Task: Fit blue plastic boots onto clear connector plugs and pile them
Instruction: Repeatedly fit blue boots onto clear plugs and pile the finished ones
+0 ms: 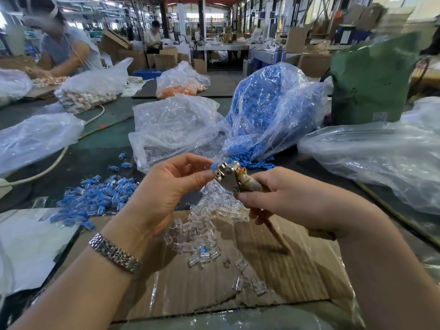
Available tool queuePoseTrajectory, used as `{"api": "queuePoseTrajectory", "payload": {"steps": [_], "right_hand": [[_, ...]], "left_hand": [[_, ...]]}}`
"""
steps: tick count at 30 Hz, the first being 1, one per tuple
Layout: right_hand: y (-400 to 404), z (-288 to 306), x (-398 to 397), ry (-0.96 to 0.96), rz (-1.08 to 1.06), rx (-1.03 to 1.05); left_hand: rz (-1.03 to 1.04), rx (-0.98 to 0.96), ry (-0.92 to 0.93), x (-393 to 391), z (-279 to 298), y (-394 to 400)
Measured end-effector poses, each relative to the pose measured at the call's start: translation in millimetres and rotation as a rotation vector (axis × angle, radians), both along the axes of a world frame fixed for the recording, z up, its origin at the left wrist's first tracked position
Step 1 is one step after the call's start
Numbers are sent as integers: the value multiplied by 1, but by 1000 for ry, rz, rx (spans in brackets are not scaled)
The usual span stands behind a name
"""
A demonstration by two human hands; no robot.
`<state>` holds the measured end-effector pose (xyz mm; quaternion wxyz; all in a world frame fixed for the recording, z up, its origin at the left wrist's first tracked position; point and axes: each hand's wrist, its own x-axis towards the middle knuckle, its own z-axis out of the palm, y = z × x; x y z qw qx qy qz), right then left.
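My left hand [166,186] is raised over the table and pinches a small blue boot [214,166] with a clear plug at its fingertips, right against the metal head of a hand tool [227,176]. My right hand [283,198] grips that tool by its worn handle. Below the hands, loose clear plugs [202,229] lie scattered on a flattened cardboard sheet [297,270]. A pile of plugs fitted with blue boots [100,196] sits to the left. Loose blue boots [252,160] spill from an open plastic bag [269,108] ahead.
A clear bag of plugs [173,129] stands ahead of my left hand. More plastic bags lie at left [35,139] and right [381,158]. A green sack [371,79] stands at the back right. A white cable [54,160] crosses the left. Another person [64,48] works at far left.
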<state>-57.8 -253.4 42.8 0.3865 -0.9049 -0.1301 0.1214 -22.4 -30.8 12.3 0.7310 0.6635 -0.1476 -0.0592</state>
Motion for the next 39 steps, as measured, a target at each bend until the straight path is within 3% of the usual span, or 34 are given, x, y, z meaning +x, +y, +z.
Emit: {"api": "queuePoseTrajectory", "payload": {"steps": [6, 12, 22, 32, 34, 39], "right_hand": [[4, 2, -2, -15, 1, -40], [5, 3, -2, 13, 4, 10], [15, -9, 4, -31, 2, 21], [3, -7, 3, -33, 47, -101], [-7, -3, 0, -60, 94, -276], [-10, -4, -3, -23, 173, -497]], "left_hand": [[58, 50, -33, -2, 0, -4], [25, -68, 5, 0, -4, -7], [127, 83, -188, 4, -12, -6], [163, 104, -153, 10, -11, 4], [264, 316, -193, 17, -11, 16], [449, 1117, -253, 29, -16, 40]]}}
